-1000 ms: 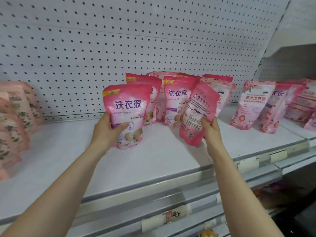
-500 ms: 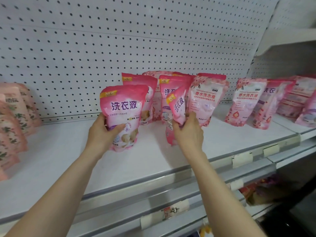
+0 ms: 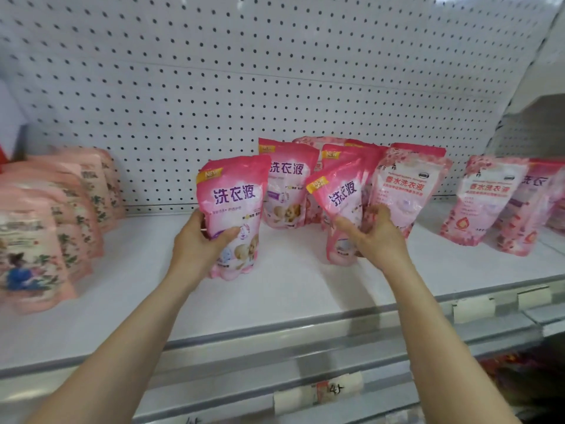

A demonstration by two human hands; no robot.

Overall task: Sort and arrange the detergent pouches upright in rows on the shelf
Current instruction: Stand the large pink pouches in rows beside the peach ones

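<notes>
My left hand grips a pink detergent pouch by its lower left side; it stands upright on the white shelf, print facing me. My right hand holds a second pink pouch, tilted to the left, its front towards me and its base near the shelf. Behind them stand more pink pouches of the same kind. A paler floral pouch stands just right of my right hand.
Peach-coloured pouches stand in a row at the far left. More floral pouches lean at the right. A white pegboard wall backs the shelf. Price-tag rails run along the front edge below.
My right hand has turned its pouch from back-facing to front-facing and brought it lower, near the shelf. The left pouch has stayed in my grip, nearly still.
</notes>
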